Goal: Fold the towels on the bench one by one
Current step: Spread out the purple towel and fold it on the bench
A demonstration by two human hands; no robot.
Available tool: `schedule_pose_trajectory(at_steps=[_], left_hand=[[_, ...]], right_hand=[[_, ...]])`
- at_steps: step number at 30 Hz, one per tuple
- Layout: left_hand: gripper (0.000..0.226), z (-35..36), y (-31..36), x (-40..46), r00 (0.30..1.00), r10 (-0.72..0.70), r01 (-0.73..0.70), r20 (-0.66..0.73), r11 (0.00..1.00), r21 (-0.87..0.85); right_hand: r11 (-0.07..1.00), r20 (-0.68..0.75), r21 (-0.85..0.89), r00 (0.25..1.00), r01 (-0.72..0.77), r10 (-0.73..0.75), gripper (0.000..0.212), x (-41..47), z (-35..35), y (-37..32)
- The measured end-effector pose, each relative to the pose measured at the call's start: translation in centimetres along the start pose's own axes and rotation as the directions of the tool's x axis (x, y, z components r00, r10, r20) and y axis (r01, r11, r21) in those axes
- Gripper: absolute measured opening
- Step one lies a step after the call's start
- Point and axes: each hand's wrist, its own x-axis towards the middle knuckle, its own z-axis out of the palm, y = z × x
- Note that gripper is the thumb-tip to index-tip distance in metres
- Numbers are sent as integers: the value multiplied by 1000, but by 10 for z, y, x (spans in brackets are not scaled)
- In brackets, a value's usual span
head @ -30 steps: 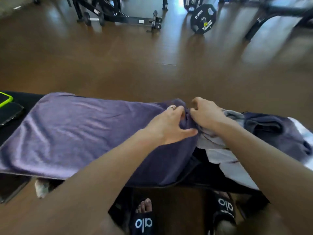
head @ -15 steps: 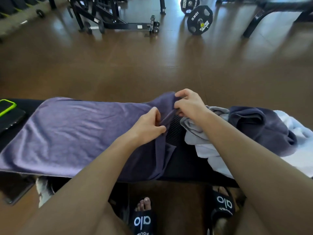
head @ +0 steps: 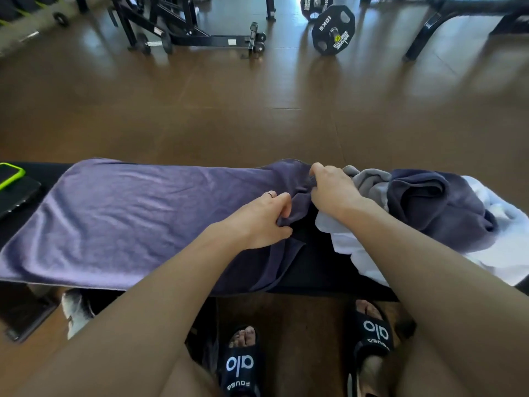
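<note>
Presently, item by item, placed against the purple towel:

Purple towel [head: 137, 222]: spread flat along the desk [head: 315, 270], its near edge hanging over the front; its right end is bunched and lifted.
Left hand [head: 263, 222]: at the towel's right end, near side; fingers curled, pinching a fold of the purple cloth; a ring shows on one finger.
Right hand [head: 333, 190]: at the same end, far side, just beside the left hand; fingers curled around the towel's gathered edge.
Towel heap [head: 429, 213]: right of the purple towel, on the same desk; a grey piece, a dark navy piece and a white one lie crumpled together, the white hanging over the front edge.
Phone [head: 11, 174]: left of the purple towel, at the desk's end; green-rimmed, lying flat.
Sandals [head: 240, 365]: below the towel's right end, on the brown floor; black, white lettering.
Weight plate [head: 333, 30]: well beyond the towel, on the floor, standing on edge, marked 10KG.
Black frame [head: 200, 38]: also far beyond the towel, left of the plate.
</note>
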Motion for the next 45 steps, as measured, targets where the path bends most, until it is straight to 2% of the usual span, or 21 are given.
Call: schedule_pose_trajectory(at_steps=[4,9,12,14,18,21,23,25,27,29,32,35,38,40,42,45], left_hand=[[14,1,4,0,997,-61,58,-57,997,-50],[9,1,6,-2,977,-201,182,-71,960,-211],[10,-1,1,-1,965,-260,235,-44,924,-303],[15,-3,2,-5,975,-222,218,21,930,-297],[23,3,12,-13,995,-71,79,71,989,-127],[29,6,20,-19,997,-20,15,69,998,66],[32,3,30,-23,997,81,-81,12,957,279],[33,2,46,-28,975,222,-196,-15,888,415],[36,9,59,-32,972,232,-222,32,866,448],[32,19,61,-33,983,153,-184,103,854,487],[18,22,57,-35,968,113,-192,225,909,369],[11,19,57,-41,914,179,-219,364,973,70],[7,21,57,-44,877,228,-234,424,971,-38],[5,25,53,-42,874,253,-255,415,966,-52],[7,30,49,-39,902,228,-218,367,973,-69],[9,30,46,-32,968,207,-206,142,978,-23]], right_hand=[[999,22,-51,1000,-3,4,27,-10,-4,13],[983,-35,181,999,21,-15,32,-15,-11,8],[980,49,200,998,17,-27,35,-19,-10,-8],[982,94,186,995,8,-26,34,-18,-8,-15],[941,24,323,995,-101,98,32,-10,-15,-13],[962,32,252,995,-102,97,24,-11,-14,-5],[982,35,184,999,-38,32,21,-12,-11,-3],[980,59,199,998,-4,-8,31,-13,-11,-2],[972,69,236,997,21,-39,35,-15,-12,-1],[969,62,243,996,40,-57,37,-16,-11,2],[968,45,251,998,22,-34,31,-15,-9,4],[968,64,251,998,-7,-9,30,-14,-10,6],[973,82,231,996,-2,-18,32,-14,-10,7],[978,81,207,996,2,-19,31,-14,-10,7],[987,91,163,996,-8,-7,31,-14,-10,6],[997,102,71,995,-14,7,31,-12,-7,5]])
